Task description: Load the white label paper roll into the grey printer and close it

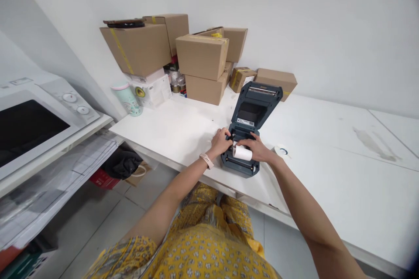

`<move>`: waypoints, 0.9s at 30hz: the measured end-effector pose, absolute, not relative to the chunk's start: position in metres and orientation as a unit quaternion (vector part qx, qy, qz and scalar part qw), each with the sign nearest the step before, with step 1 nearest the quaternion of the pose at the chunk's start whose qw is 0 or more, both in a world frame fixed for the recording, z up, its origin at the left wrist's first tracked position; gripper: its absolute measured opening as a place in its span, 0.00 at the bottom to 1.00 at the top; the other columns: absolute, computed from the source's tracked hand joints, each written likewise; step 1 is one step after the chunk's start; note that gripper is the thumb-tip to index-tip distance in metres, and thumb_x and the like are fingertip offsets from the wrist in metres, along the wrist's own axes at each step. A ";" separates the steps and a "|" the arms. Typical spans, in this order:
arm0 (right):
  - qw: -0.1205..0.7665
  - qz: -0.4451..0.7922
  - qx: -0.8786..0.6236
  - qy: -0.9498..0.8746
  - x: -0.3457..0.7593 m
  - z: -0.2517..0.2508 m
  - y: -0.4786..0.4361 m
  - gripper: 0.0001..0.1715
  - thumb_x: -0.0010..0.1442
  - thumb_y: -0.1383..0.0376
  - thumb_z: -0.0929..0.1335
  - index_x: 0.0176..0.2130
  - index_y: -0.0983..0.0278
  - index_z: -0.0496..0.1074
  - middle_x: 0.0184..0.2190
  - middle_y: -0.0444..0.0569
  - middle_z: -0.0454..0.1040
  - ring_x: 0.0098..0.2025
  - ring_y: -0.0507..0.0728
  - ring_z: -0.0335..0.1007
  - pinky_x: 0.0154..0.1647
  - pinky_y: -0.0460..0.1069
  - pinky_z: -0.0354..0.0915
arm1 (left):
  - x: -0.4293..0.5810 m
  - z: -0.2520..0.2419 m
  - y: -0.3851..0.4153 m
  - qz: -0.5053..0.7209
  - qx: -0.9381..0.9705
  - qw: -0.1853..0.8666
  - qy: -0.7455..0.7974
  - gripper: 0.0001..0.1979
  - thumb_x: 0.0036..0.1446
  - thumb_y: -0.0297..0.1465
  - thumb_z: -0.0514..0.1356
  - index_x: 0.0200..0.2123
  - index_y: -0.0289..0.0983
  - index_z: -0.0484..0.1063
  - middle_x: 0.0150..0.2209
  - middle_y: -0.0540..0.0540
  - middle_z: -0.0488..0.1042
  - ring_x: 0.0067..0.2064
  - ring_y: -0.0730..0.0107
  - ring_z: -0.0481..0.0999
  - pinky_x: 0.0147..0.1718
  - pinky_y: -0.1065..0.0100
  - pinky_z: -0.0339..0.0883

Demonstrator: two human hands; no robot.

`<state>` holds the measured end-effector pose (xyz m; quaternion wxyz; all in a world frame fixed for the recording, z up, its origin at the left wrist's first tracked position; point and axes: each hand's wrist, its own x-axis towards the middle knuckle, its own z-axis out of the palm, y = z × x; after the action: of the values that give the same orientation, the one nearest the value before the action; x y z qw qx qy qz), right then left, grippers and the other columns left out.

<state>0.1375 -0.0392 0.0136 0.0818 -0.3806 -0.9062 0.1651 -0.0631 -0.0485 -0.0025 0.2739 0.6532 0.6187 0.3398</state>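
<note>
My right fingers (246, 142) at a white cylindrical paper roll (242, 153), its back hidden, my left fingers (224, 132) at an open dark-blue plastic printer (242, 131), whether either clamps I can't tell

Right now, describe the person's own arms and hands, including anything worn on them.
The left hand and right hand are bare, without gloves. The left arm has a pale pink wristband and, higher up, a yellow, flower-printed sleeve; the right arm shows neither.

Matt plastic printer (246, 130); smooth paper roll (242, 152); matt cardboard box (200, 57).
</note>
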 end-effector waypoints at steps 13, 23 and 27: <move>0.135 0.071 -0.480 -0.864 0.119 0.005 -0.082 0.21 0.64 0.53 0.64 0.49 0.60 0.74 0.59 0.55 0.73 0.61 0.65 0.68 0.69 0.69 0.38 | -0.057 -0.002 -0.051 0.318 0.640 0.266 0.647 0.10 0.52 0.27 0.61 0.38 0.43 0.66 0.44 0.50 0.71 0.43 0.66 0.73 0.40 0.66 0.65; 0.134 0.063 -0.543 -0.826 0.106 0.001 -0.089 0.28 0.63 0.44 0.65 0.50 0.61 0.75 0.59 0.58 0.72 0.60 0.69 0.68 0.66 0.72 0.41 | -0.056 0.002 -0.052 0.312 0.633 0.272 0.654 0.11 0.52 0.27 0.61 0.38 0.43 0.66 0.44 0.50 0.72 0.46 0.66 0.73 0.42 0.66 0.64; 0.118 0.061 -0.525 -0.841 0.107 0.003 -0.087 0.29 0.63 0.43 0.65 0.50 0.60 0.75 0.59 0.58 0.72 0.59 0.68 0.68 0.66 0.72 0.40 | -0.056 0.000 -0.052 0.318 0.636 0.270 0.649 0.11 0.51 0.27 0.62 0.38 0.43 0.65 0.44 0.49 0.72 0.46 0.66 0.73 0.42 0.66 0.64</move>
<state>0.1068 -0.0865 0.0032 0.1178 -0.5251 -0.8406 0.0612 -0.0556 -0.0517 0.0003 0.2701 0.6363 0.6488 0.3183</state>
